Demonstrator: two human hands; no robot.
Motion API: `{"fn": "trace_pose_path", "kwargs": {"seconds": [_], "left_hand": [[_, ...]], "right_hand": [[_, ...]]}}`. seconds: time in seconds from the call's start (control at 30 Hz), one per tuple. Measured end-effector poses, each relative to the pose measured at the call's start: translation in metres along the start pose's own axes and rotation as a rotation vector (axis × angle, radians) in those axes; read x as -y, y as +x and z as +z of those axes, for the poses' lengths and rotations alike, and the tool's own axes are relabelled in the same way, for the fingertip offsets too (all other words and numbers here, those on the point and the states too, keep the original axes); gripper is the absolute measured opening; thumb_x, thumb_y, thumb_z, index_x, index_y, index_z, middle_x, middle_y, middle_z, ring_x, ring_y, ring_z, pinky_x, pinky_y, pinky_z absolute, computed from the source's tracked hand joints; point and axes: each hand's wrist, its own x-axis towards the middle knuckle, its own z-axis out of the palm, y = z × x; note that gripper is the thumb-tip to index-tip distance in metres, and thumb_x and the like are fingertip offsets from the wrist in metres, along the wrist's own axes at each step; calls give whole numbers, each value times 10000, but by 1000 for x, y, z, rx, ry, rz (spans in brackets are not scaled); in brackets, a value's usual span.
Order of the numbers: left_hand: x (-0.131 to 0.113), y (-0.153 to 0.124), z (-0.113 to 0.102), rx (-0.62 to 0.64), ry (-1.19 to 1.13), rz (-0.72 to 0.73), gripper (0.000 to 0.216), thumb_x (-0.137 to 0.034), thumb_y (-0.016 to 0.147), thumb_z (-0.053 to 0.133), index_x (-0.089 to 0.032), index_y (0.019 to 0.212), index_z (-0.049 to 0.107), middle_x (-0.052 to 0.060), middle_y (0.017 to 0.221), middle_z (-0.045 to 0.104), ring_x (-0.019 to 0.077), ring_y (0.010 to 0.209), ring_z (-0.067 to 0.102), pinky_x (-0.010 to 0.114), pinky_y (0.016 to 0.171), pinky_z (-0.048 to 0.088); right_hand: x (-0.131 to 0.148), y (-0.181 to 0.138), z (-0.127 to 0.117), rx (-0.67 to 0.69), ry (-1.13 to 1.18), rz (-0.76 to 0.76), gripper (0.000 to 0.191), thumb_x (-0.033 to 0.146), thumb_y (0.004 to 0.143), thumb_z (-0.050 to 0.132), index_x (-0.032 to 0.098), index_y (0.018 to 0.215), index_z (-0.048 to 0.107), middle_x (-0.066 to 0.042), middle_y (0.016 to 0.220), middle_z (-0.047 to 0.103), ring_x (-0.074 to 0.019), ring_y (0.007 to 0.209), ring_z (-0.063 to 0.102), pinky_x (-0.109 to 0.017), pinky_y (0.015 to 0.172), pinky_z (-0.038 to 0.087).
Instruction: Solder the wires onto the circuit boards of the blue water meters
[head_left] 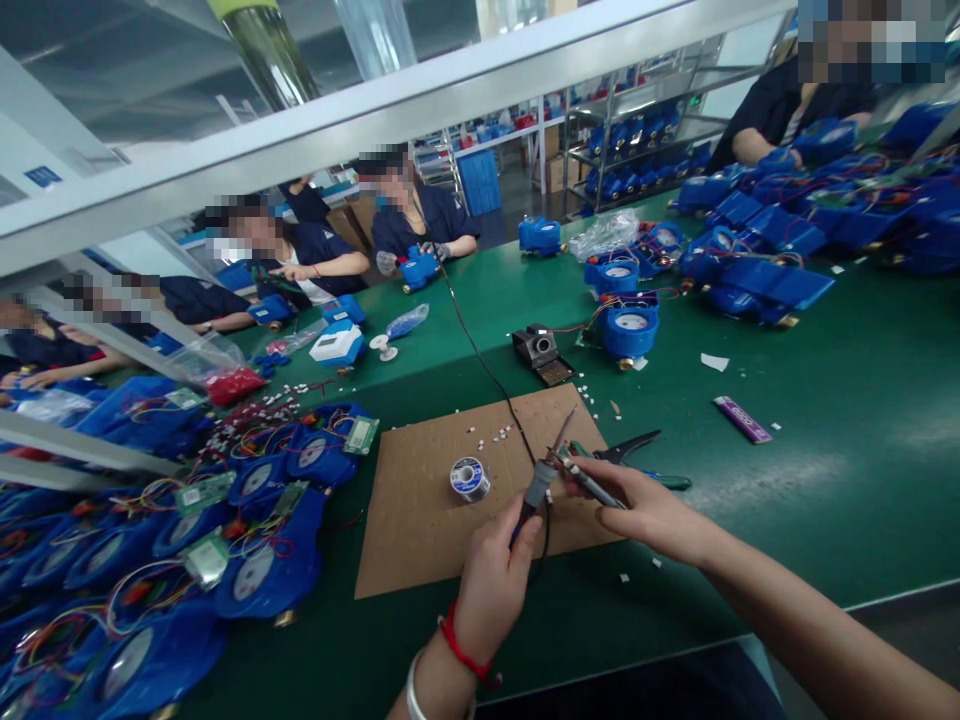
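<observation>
My left hand (491, 580) is closed around a soldering iron (538, 484), its bare tip angled up and away over the cardboard. My right hand (649, 505) grips a slim grey-handled tool (596, 485); the tool's far end meets the iron near its collar, and its exact kind is unclear. Beside the right hand lie green-and-black pliers (634, 446), partly hidden by the fingers. A reel of solder wire (470, 480) stands on the cardboard sheet (405, 540), left of the iron. The iron's black cord (480, 350) runs back across the bench.
Blue meters with wires and circuit boards (262, 570) crowd the left; more meters (765, 260) are piled at right. A soldering stand (541, 350) sits behind the cardboard. A purple packet (742, 420) lies on the green bench (825, 500). Several co-workers sit opposite.
</observation>
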Motion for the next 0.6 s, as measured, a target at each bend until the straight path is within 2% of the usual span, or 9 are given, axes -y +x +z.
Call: {"fn": "trace_pose_path", "kwargs": {"seconds": [0.07, 0.13, 0.2, 0.3, 0.37, 0.47, 0.6], "left_hand": [[1, 1, -4, 99, -227, -115, 386, -428, 942, 482, -167, 1195, 613, 30, 720, 637, 145, 628, 592, 252, 582, 496], [3, 2, -8, 255, -555, -242, 437, -472, 918, 515, -146, 1197, 593, -70, 525, 439, 61, 380, 347, 176, 382, 328], [4, 3, -9, 409, -864, -306, 450, -479, 902, 541, -131, 1184, 583, -109, 494, 339, 20, 324, 171, 150, 323, 192], [3, 3, -8, 519, -1103, -314, 393, -444, 906, 555, -129, 1137, 596, -110, 495, 334, 1, 307, 123, 138, 310, 123], [2, 3, -5, 479, -1104, -316, 369, -432, 907, 562, -133, 1120, 592, -109, 501, 339, -2, 309, 143, 133, 317, 127], [2, 3, 1, 352, -968, -304, 383, -460, 887, 585, -135, 1089, 575, -106, 517, 369, -1, 326, 195, 132, 338, 179], [5, 5, 4, 291, -742, -276, 418, -496, 899, 540, -142, 1121, 544, -102, 540, 394, 12, 344, 240, 146, 352, 210]], "right_hand": [[-1, -1, -3, 18, -20, -15, 631, 124, 687, 506, 209, 1310, 560, -65, 1260, 637, -278, 1164, 591, -481, 1048, 415], [-1, -2, -5, 32, -41, -36, 649, 115, 679, 507, 215, 1319, 554, -66, 1264, 634, -280, 1178, 582, -484, 1056, 409], [-1, -3, -7, 39, -55, -69, 680, 103, 673, 509, 224, 1342, 534, -66, 1308, 605, -276, 1206, 565, -476, 1069, 399], [-2, -2, -8, 63, -53, -110, 701, 105, 684, 512, 238, 1373, 500, -60, 1340, 582, -272, 1228, 548, -478, 1078, 388], [-4, -2, -7, 47, -55, -103, 695, 128, 703, 519, 230, 1389, 479, -68, 1360, 566, -280, 1257, 522, -496, 1091, 365], [-10, -3, -5, -23, -73, -68, 677, 169, 726, 536, 202, 1398, 463, -88, 1438, 490, -293, 1328, 445, -514, 1128, 301], [-13, -4, -4, 1, -72, -32, 651, 196, 750, 538, 191, 1395, 456, -94, 1437, 492, -290, 1337, 436, -518, 1134, 286]]}}
